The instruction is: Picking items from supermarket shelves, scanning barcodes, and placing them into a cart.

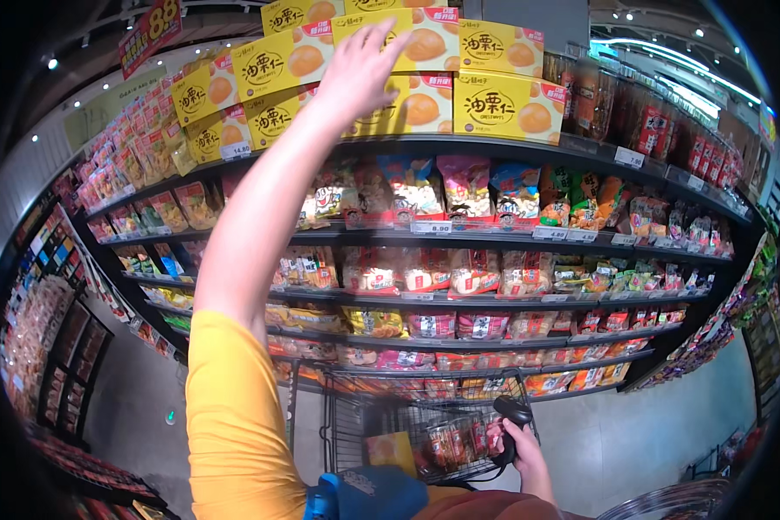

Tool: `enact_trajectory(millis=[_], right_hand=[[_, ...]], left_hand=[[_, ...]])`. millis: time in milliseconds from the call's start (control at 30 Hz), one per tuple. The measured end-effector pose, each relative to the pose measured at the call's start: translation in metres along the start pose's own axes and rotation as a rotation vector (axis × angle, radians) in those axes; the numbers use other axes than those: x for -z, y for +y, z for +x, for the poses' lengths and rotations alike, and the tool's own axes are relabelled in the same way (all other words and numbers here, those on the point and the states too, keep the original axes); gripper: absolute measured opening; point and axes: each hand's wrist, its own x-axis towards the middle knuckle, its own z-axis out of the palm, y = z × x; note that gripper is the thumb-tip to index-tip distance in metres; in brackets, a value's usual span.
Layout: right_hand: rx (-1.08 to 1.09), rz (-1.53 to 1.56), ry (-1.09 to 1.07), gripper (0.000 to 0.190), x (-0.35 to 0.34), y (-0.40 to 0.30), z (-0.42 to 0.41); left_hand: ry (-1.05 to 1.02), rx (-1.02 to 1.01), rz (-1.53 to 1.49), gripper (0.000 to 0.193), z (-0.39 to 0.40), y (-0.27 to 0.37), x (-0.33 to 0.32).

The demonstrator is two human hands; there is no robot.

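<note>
My left hand [364,68], at the end of a raised arm in a yellow sleeve, is in front of stacked yellow cardboard boxes of chestnuts [429,42] on the top shelf. Its fingers are spread; I cannot tell whether they touch a box. Lower down, my right hand [526,448] grips the handle of a black corded barcode scanner [512,411] above a wire shopping cart [348,416]. Inside the cart lie several clear jars with red labels [455,442] and a yellow box [392,453].
Below the boxes, a black shelf [487,237] carries bagged snacks and price tags. Tall clear jars [591,101] stand at the top right. Bagged goods [133,143] fill the shelf's left end. Grey floor [598,448] shows right of the cart.
</note>
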Motion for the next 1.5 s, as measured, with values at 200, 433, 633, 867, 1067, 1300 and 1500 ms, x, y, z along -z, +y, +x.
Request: enact_trajectory(millis=[200, 433, 633, 867, 1067, 1300, 1500], right_hand=[[0.038, 0.072, 0.013, 0.027, 0.028, 0.001, 0.002], [0.09, 0.115, 0.034, 0.028, 0.062, -0.002, 0.003], [0.102, 0.096, 0.036, 0.027, 0.064, -0.003, -0.008], [0.146, 0.063, -0.044, 0.025, 0.052, -0.004, -0.031], [0.203, 0.125, -0.279, 0.039, 0.018, -0.041, -0.044], [0.294, -0.073, -0.59, 0.04, -0.07, -0.082, -0.047], [0.078, -0.207, -0.529, 0.019, -0.088, -0.047, -0.015]], left_hand=[[-0.146, 0.018, 0.206, 0.114, 0.067, -0.003, -0.034], [-0.264, 0.041, 0.145, 0.123, 0.079, -0.003, -0.026], [-0.208, -0.095, 0.202, 0.121, 0.076, -0.001, 0.01], [0.136, -0.294, -0.081, 0.113, -0.009, 0.03, 0.112], [0.024, -0.274, -0.304, 0.106, -0.171, 0.103, 0.168], [-0.312, -0.117, -0.579, 0.071, -0.316, 0.165, 0.177], [-0.437, -0.04, -0.638, 0.07, -0.379, 0.19, 0.179]])
